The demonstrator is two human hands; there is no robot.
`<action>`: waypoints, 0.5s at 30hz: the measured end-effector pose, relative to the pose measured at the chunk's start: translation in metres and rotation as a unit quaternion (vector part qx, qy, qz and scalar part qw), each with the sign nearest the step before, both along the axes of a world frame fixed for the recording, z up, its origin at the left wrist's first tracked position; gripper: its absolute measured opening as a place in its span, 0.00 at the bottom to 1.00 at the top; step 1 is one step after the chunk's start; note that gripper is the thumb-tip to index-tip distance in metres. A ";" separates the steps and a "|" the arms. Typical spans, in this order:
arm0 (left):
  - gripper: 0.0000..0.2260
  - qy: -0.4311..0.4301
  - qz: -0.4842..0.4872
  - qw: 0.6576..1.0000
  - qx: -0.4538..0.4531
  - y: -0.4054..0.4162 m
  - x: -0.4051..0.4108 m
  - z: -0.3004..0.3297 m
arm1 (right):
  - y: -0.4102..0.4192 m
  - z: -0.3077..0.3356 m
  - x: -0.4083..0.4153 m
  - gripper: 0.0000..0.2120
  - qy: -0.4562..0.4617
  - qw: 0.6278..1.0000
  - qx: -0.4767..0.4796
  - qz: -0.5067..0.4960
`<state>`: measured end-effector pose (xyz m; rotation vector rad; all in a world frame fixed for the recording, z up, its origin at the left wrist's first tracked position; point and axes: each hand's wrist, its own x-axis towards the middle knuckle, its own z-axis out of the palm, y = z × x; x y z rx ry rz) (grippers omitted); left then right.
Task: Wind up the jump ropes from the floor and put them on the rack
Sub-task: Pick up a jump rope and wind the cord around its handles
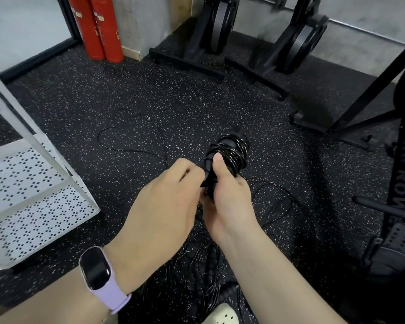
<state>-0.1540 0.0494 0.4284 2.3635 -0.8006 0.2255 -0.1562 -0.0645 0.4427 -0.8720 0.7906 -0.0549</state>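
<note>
Right hand (pixel 227 202): grips the black handles of a jump rope, fingers curled round them, thumb laid flat along the top and pointing away from the person.
Wound rope (pixel 229 152): a thin, glossy black cord coiled in many turns round the far end of the handles, just past the right thumb, held up off the floor.
Left hand (pixel 164 202): close against the right one, fingers bent in and touching the near end of the handles; they seem to pinch it, though the fingertips are hidden behind the knuckles, so I cannot tell for sure.
Loose rope (pixel 131 139): a thin black cord lying in open loops on the floor beyond the hands, between them and the far wall.
Tangle (pixel 197 265): more thin black cord heaped on the floor under the forearms, with a strand curving out to the right.
Rack (pixel 33 195): white metal with a perforated shelf, standing at the left, apart from the hands.
Floor (pixel 103 94): black rubber with white flecks.
Wristband (pixel 101 274): lilac strap with a dark screen, on the left wrist.
Background: two red cylinders (pixel 96 29) by the wall (top left) and black gym machines (pixel 297 43) along the far side.
Shoe (pixel 222 315): pale, with holes, at the bottom edge.
</note>
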 end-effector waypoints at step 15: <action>0.05 -0.061 -0.002 0.998 -0.017 -0.015 0.007 0.001 | 0.004 0.013 0.010 0.21 -0.021 0.993 0.092 -0.075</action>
